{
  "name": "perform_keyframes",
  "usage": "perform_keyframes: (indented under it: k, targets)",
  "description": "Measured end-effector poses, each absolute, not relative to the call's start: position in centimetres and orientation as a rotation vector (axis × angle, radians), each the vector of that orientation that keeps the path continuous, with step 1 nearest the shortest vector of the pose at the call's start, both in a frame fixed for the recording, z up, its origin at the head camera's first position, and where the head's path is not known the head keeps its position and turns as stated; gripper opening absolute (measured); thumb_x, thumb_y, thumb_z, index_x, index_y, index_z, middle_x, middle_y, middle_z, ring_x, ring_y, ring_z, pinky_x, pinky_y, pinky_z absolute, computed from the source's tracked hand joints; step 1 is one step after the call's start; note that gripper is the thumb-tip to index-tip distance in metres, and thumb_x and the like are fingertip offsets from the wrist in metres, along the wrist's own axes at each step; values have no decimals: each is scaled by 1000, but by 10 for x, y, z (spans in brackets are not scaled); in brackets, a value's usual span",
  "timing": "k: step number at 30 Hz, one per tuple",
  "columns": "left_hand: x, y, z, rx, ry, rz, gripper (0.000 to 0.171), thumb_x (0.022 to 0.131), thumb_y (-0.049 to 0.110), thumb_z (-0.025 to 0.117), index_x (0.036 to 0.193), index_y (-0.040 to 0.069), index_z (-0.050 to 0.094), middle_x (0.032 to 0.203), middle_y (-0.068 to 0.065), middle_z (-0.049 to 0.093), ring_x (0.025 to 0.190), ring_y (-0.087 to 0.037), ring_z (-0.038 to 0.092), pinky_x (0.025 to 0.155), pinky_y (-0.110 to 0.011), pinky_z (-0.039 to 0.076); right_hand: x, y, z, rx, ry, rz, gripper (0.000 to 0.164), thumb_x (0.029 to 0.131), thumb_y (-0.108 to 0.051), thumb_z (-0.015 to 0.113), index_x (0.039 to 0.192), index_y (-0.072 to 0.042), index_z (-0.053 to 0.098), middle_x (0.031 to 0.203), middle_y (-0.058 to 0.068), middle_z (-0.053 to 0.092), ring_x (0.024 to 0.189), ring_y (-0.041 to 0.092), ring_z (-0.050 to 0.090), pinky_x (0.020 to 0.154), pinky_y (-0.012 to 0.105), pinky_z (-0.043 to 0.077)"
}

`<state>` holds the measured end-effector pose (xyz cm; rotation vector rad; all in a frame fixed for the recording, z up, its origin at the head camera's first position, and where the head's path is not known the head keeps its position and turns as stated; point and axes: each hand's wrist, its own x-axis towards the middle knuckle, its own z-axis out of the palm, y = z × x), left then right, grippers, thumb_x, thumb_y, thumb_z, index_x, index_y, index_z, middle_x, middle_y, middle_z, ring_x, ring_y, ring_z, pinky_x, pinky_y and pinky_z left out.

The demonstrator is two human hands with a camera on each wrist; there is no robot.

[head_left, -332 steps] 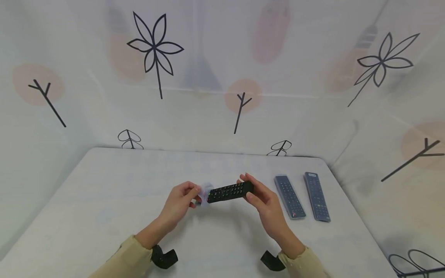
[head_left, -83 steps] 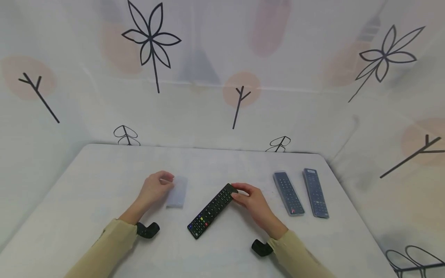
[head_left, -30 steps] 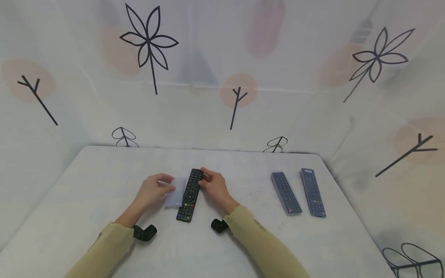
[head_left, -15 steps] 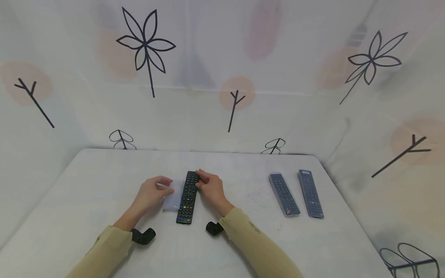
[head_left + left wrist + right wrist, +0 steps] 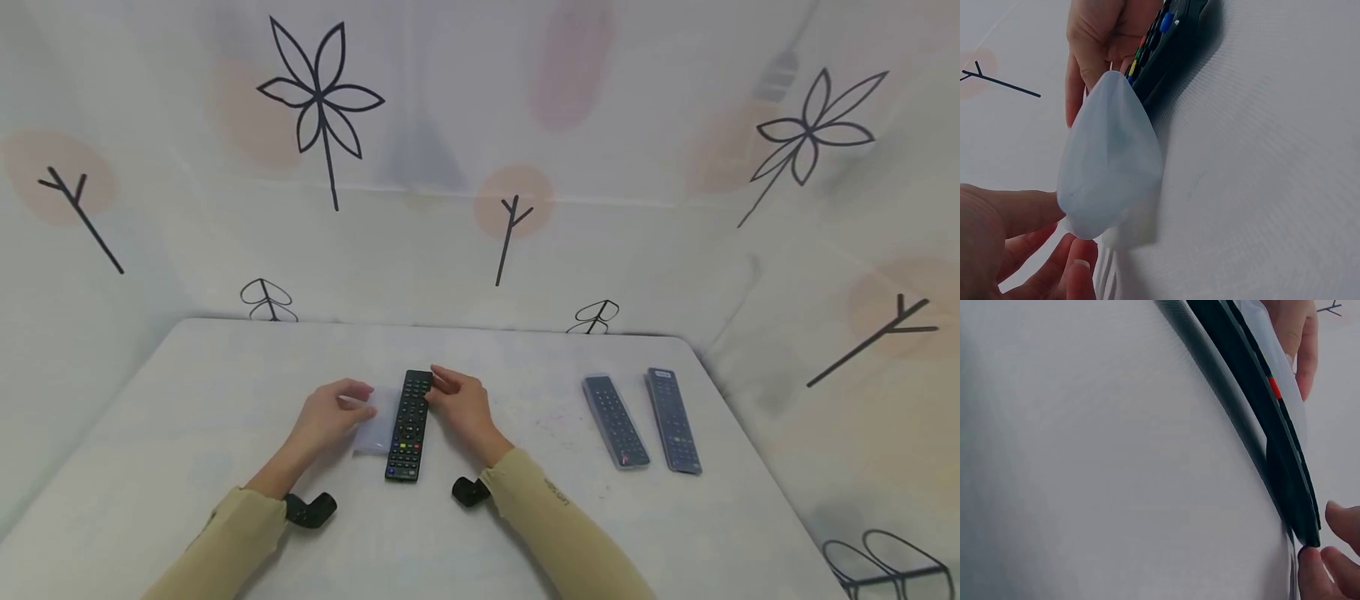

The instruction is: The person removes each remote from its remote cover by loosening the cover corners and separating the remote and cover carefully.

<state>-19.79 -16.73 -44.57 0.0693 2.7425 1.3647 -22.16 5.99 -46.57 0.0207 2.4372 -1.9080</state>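
A black remote control [image 5: 410, 425] with rows of buttons lies lengthwise near the table's middle, its coloured keys toward the person. Beside its left edge is a clear, whitish plastic sleeve [image 5: 377, 421]. My left hand [image 5: 326, 417] holds the sleeve's left edge between thumb and fingers; in the left wrist view the sleeve [image 5: 1110, 156] bulges upward. At the remote's far right corner is my right hand [image 5: 465, 408], fingers loosely bent. The right wrist view shows a fingertip touching the end of the remote [image 5: 1260, 394], with the thumb slightly apart from it.
Two more remotes lie to the right on the white table [image 5: 525, 533]: a sleeved remote [image 5: 617, 421] and, farther right, another sleeved remote [image 5: 673, 421]. A patterned white cloth [image 5: 435, 267] hangs behind the table and along its sides.
The remote has come out of the plastic sleeve, was laid slanted, then moved left and straightened beside the sleeve. In the last half second both hands stay nearly still.
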Motion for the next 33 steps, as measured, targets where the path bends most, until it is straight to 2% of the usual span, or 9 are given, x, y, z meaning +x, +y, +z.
perform_keyframes:
  k: [6, 15, 21, 27, 33]
  targets:
    - [-199, -166, -448, 82, 2746, 1368, 36, 87, 14, 75, 121, 4, 65, 120, -16, 65, 103, -30, 65, 78, -39, 55, -222, 71, -463, -5, 2412, -1938, 43, 89, -3, 72, 131, -9, 66, 125, 9, 67, 119, 21, 62, 97, 35, 49]
    - [-202, -167, -451, 105, 2744, 1374, 36, 87, 14, 76, 120, 4, 66, 118, -14, 66, 101, -28, 66, 81, -41, 54, -218, 92, -455, 17, 2358, -2024, 34, 91, -4, 70, 125, -5, 68, 117, 7, 71, 105, 18, 68, 88, 31, 54]
    - [-202, -168, -451, 108, 2777, 1354, 35, 86, 13, 77, 119, 5, 66, 117, -14, 66, 100, -29, 66, 83, -44, 54, -206, 113, -450, 28, 2360, -1999, 35, 93, -5, 69, 128, -5, 66, 117, 6, 71, 106, 17, 68, 90, 31, 53]
    - [-202, -168, -454, 102, 2761, 1364, 35, 86, 14, 77, 118, 6, 66, 116, -12, 67, 99, -26, 66, 82, -41, 54, -189, 146, -444, 31, 2376, -2027, 36, 91, -2, 69, 127, -2, 66, 119, 12, 70, 108, 22, 67, 90, 32, 53]
    - [-199, -168, -451, 89, 2779, 1356, 34, 86, 13, 77, 117, 5, 67, 115, -12, 67, 99, -27, 66, 83, -44, 53, -174, 183, -439, 86, 2475, -1936, 35, 93, -3, 68, 128, -5, 66, 121, 9, 69, 110, 21, 66, 91, 29, 52]
